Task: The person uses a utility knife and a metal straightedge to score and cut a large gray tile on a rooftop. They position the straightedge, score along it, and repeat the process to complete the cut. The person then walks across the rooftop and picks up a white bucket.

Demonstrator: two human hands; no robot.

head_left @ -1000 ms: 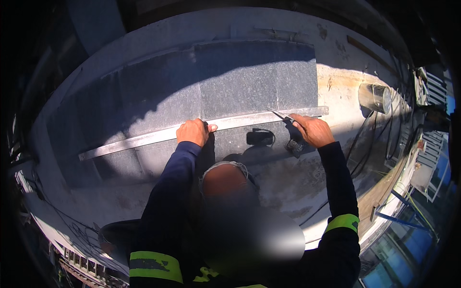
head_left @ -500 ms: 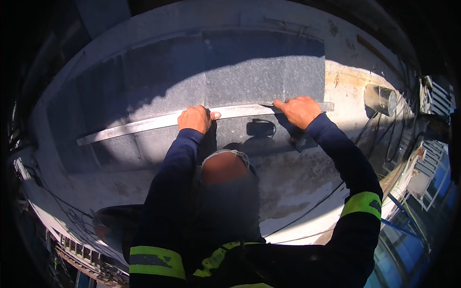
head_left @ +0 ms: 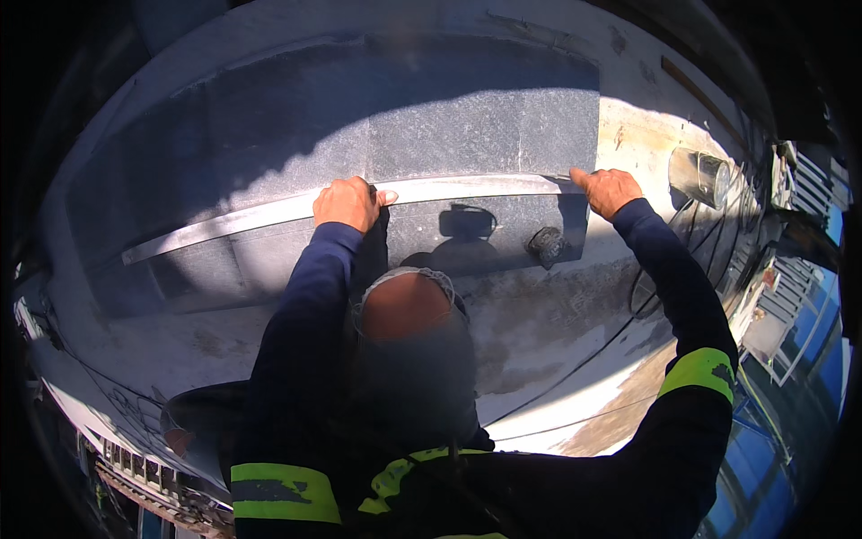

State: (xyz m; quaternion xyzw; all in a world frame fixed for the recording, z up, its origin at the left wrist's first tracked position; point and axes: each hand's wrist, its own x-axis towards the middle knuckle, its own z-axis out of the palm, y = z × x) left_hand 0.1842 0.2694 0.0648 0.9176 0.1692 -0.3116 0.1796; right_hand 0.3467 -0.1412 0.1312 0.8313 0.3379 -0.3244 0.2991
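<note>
A long, pale, flat straightedge (head_left: 449,187) lies across a grey speckled sheet (head_left: 449,136). My left hand (head_left: 348,204) presses on the straightedge near its middle, fingers curled over the far edge and thumb pointing right. Close to the bar's right end, at the sheet's right edge, my right hand (head_left: 609,191) is closed in a pinch. From its fingertips a thin dark pointed tool (head_left: 558,179) reaches left along the straightedge; its exact kind is too small to tell. The bar's right end is hidden by this hand.
On the sheet's near right part sits a round dark object (head_left: 545,244). A metal can (head_left: 700,178) lies to the right on the pale stained floor (head_left: 633,126), near dark cables (head_left: 718,238). Slatted racks (head_left: 799,283) stand at far right. Shadow covers the sheet's far left.
My right hand has slid rightward along the straightedge with the thin tool, up to the sheet's right edge. My left hand stays on the bar. The whole view has shifted slightly.
</note>
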